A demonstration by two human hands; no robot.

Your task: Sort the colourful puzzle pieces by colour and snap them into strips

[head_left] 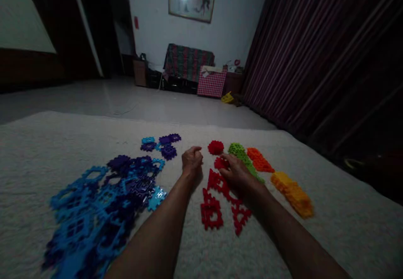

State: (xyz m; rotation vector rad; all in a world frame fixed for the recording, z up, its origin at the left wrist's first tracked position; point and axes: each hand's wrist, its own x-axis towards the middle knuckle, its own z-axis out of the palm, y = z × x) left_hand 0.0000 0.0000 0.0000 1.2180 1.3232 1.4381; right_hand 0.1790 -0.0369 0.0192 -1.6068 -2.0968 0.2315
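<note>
My left hand [192, 161] is closed in a loose fist above the pale mat, between the blue and red pieces; whatever may be inside it is hidden. My right hand [235, 170] has its fingers around the edge of a red toothed building piece [220, 162]. Just beyond it lies a round red toothed piece [215, 147]. Below my right hand are several loose red pieces, among them a square one with a hole [211, 215] and a triangular one [239, 218].
Right of my right hand run rows of green [241, 152], orange [260, 160] and yellow pieces [292, 193]. A large heap of blue and purple pieces [103, 212] covers the left side. A small purple and blue group [169, 152] lies farther back. A dark curtain [302, 61] hangs at right.
</note>
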